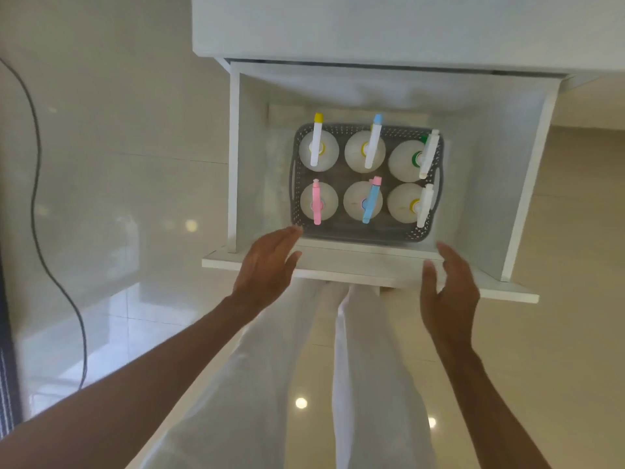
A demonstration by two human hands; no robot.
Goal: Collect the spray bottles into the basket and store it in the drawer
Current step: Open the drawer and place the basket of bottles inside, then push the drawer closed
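Note:
A grey perforated basket [367, 233] sits on the floor of the pulled-out white drawer [338, 265]. Several white spray bottles stand upright in it in two rows, among them one with a pink nozzle [317, 204] and one with a blue nozzle [369, 204]. My left hand [267, 265] hovers over the drawer's front panel near the basket's front left corner, fingers spread, holding nothing. My right hand [448, 292] is over the front panel near the basket's front right corner, palm turned inward, fingers apart and holding nothing.
The drawer hangs out from a white cabinet [372, 25] above it. Glossy pale floor tiles surround it. A black cable [37, 198] runs down the left side. My legs in white trousers [304, 384] stand just in front of the drawer.

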